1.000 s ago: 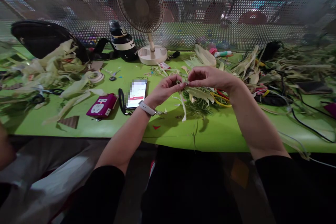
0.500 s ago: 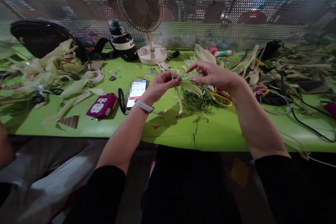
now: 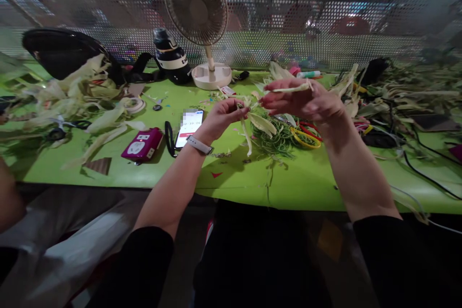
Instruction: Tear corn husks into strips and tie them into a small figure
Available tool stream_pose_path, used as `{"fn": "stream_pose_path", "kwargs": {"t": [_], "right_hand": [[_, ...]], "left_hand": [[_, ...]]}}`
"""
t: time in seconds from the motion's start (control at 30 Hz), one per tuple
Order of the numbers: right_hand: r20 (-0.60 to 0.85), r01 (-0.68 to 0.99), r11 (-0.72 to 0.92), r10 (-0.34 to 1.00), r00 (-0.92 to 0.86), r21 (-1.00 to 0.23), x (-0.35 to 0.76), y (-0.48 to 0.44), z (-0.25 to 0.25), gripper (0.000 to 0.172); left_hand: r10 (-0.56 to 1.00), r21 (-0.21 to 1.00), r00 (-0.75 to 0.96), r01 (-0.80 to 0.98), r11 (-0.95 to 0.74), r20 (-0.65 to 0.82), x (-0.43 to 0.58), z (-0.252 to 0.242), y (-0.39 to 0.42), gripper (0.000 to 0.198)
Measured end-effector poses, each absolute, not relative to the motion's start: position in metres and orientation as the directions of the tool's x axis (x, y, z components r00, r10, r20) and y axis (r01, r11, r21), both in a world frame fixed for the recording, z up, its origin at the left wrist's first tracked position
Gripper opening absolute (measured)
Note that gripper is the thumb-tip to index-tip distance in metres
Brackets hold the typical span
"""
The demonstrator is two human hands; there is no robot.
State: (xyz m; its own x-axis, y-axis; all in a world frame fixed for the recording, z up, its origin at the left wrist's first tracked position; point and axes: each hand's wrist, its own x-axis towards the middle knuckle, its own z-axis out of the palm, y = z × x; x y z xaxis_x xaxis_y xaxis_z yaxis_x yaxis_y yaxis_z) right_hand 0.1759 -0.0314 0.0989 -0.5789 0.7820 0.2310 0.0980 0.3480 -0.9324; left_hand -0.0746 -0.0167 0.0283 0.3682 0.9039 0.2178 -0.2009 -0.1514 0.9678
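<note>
My left hand, with a pale watch strap at the wrist, pinches a small bundle of corn husk strips. One pale strip hangs from the bundle, and a broader husk leaf points right. My right hand is turned over just to the right of the bundle, its fingers stretched leftward and partly blurred. A thin corn husk strip lies along these fingers and appears to be held in them. Beneath my hands is a heap of thin green leaves, beside yellow-handled scissors.
Behind stand a fan and a dark bottle. A phone and a purple box lie left on the green table. Husks, scissors and tape lie farther left; cables run right.
My right hand has turned over and drawn slightly back to the right, and a pale strip now shows along its fingers. My left hand keeps its pinch in nearly the same place.
</note>
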Motion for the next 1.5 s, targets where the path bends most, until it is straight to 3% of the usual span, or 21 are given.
{"fn": "stream_pose_path", "kwargs": {"t": [0.17, 0.27, 0.5, 0.77, 1.07, 1.4, 1.5], "right_hand": [[0.407, 0.141, 0.521, 0.785, -0.466, -0.842, 0.153, -0.038, 0.098, 0.046], [0.489, 0.203, 0.609, 0.759, -0.430, -0.767, 0.146, -0.040, 0.100, 0.043], [0.367, 0.293, 0.521, 0.816, -0.447, -0.802, 0.134, -0.030, 0.081, 0.056], [0.370, 0.450, 0.528, 0.841, -0.395, -0.720, 0.129, -0.032, 0.070, 0.074], [0.490, 0.502, 0.590, 0.807, -0.330, -0.633, 0.123, -0.028, 0.065, 0.062], [0.501, 0.447, 0.573, 0.819, -0.280, -0.687, 0.125, -0.020, 0.051, 0.030], [0.520, 0.432, 0.577, 0.815, -0.254, -0.693, 0.124, -0.020, 0.050, 0.027]], "left_hand": [[0.933, 0.970, 0.286, -0.172, -0.173, 0.217, -0.071, 0.025, -0.015, 0.027], [0.944, 0.965, 0.246, -0.199, -0.171, 0.218, -0.071, 0.024, -0.015, 0.034], [0.957, 0.983, 0.257, -0.155, -0.100, 0.138, -0.069, 0.024, -0.017, 0.046], [0.957, 0.984, 0.280, -0.177, -0.022, 0.071, -0.065, 0.027, -0.019, 0.038], [0.965, 0.970, 0.255, -0.244, -0.004, 0.068, -0.065, 0.024, -0.021, 0.028], [0.958, 0.940, 0.283, -0.336, 0.057, 0.043, -0.064, 0.022, -0.019, 0.026], [0.958, 0.936, 0.283, -0.347, 0.064, 0.040, -0.063, 0.023, -0.020, 0.024]]}}
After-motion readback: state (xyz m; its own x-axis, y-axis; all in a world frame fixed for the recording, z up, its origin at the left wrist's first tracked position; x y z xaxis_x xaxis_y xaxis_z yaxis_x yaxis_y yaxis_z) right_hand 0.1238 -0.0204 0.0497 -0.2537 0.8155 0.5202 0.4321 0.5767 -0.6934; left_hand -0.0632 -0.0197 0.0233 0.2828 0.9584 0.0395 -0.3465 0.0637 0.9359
